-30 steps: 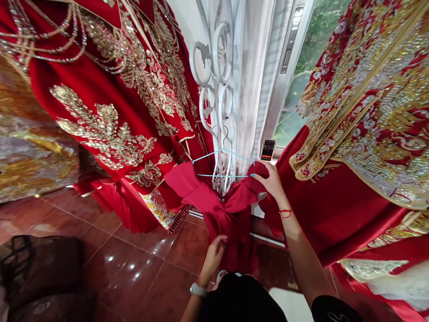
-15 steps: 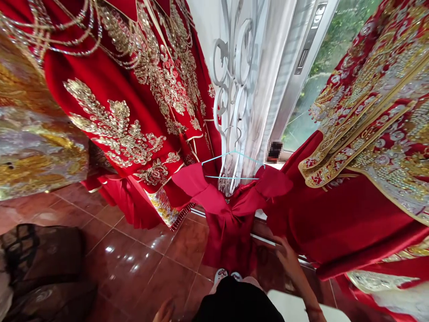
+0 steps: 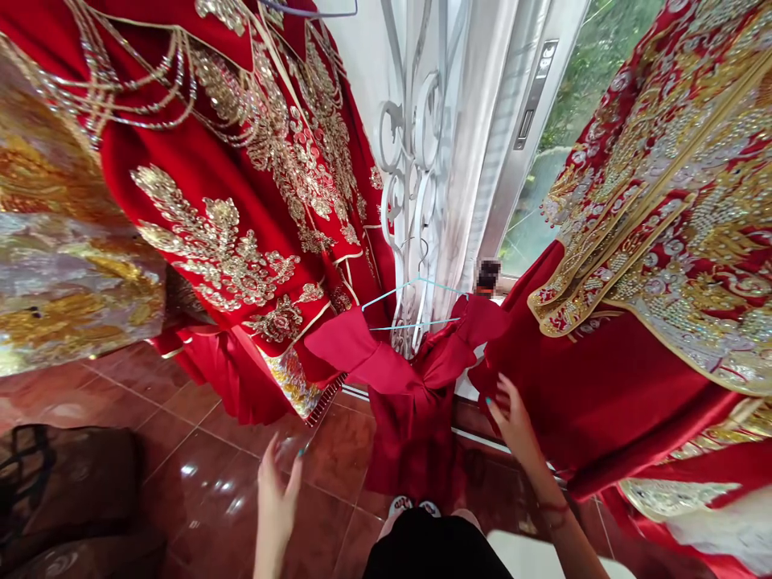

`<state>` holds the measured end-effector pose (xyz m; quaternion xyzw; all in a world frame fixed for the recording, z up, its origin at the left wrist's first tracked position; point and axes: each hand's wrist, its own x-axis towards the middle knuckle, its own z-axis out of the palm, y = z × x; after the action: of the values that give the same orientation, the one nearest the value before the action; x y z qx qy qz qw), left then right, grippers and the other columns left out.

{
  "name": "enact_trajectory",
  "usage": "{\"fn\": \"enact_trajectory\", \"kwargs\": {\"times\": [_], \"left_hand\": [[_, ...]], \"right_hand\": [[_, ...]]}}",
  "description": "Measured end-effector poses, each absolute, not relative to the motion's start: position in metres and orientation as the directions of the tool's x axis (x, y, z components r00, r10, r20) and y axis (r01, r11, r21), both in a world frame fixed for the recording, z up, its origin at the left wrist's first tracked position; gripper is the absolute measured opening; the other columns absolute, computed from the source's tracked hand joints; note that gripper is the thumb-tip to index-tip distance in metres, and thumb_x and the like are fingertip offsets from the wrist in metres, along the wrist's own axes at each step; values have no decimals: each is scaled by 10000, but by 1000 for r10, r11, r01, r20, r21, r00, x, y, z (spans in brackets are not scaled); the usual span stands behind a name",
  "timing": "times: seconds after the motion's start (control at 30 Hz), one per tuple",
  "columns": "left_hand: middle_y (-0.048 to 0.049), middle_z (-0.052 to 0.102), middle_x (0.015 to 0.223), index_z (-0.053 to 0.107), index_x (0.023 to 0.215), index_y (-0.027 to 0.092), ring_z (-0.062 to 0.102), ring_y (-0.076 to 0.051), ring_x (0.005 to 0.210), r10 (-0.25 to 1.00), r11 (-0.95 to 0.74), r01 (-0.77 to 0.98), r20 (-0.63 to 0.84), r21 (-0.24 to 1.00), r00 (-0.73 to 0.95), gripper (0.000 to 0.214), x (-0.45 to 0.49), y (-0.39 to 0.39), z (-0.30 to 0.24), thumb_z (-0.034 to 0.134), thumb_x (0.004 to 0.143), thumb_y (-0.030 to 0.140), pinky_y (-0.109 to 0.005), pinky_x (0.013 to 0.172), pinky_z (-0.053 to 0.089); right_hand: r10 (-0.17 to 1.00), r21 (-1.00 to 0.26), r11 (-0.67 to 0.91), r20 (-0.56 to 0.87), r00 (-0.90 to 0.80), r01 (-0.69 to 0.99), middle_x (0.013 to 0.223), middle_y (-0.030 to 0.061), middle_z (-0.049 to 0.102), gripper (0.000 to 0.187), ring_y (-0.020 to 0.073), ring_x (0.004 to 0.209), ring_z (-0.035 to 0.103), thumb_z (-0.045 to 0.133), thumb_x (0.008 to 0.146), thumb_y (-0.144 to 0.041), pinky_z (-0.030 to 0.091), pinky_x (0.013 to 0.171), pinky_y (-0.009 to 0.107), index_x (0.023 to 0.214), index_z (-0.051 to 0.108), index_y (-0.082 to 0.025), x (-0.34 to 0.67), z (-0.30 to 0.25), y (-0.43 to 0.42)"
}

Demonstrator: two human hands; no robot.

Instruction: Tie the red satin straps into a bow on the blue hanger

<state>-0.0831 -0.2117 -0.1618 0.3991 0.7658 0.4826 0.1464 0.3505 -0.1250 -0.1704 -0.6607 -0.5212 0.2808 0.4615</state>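
Observation:
A plain red dress [image 3: 410, 386] hangs on a light blue wire hanger [image 3: 416, 301], hooked on a white scrolled metal stand [image 3: 410, 161]. My left hand [image 3: 277, 494] is raised low in the view over the floor, fingers stretched out, holding nothing. My right hand [image 3: 512, 418] is open too, fingers spread, just right of the dress and close to the red skirt of the garment at the right. Neither hand touches the dress.
A red robe with gold embroidery [image 3: 241, 201] hangs at the left, a similar one [image 3: 651, 241] at the right. A gold and silver garment [image 3: 60, 265] fills the far left. Red-brown floor tiles [image 3: 199, 482] lie below, with a dark bag [image 3: 66, 482] at lower left. A window [image 3: 567, 129] is behind.
My right hand let go of the dress's right shoulder and dropped to beside its skirt. My left hand left the dress front, dipped out of view, then rose open at the left.

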Motion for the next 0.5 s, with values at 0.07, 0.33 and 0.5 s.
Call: {"fn": "enact_trajectory", "kwargs": {"times": [0.07, 0.33, 0.5], "left_hand": [[-211, 551, 1353, 471, 1377, 153, 531, -373, 1294, 741, 47, 586, 364, 809, -563, 765, -54, -169, -124, 574, 767, 602, -565, 1112, 412], [-206, 482, 1443, 479, 1361, 160, 328, -431, 1427, 706, -48, 822, 602, 567, -374, 713, 25, -26, -31, 715, 758, 456, -655, 1176, 209], [-166, 579, 1365, 602, 1241, 157, 429, -370, 1356, 698, -112, 865, 658, 490, -282, 393, 18, -7, -42, 581, 872, 292, -553, 1174, 301]], "right_hand": [[893, -862, 135, 319, 317, 488, 1434, 187, 490, 703, 296, 1266, 546, 539, 844, -475, 478, 1050, 494, 1470, 367, -205, 332, -133, -89], [750, -634, 41, 530, 395, 772, 1494, 220, 408, 646, 396, 1386, 382, 613, 846, -462, 334, 1104, 599, 1411, 444, -197, 288, -53, 20], [775, -548, 122, 574, 266, 827, 1374, 185, 550, 431, 316, 1253, 531, 474, 926, -322, 442, 1028, 493, 1339, 530, -209, 306, -61, 30]]}}
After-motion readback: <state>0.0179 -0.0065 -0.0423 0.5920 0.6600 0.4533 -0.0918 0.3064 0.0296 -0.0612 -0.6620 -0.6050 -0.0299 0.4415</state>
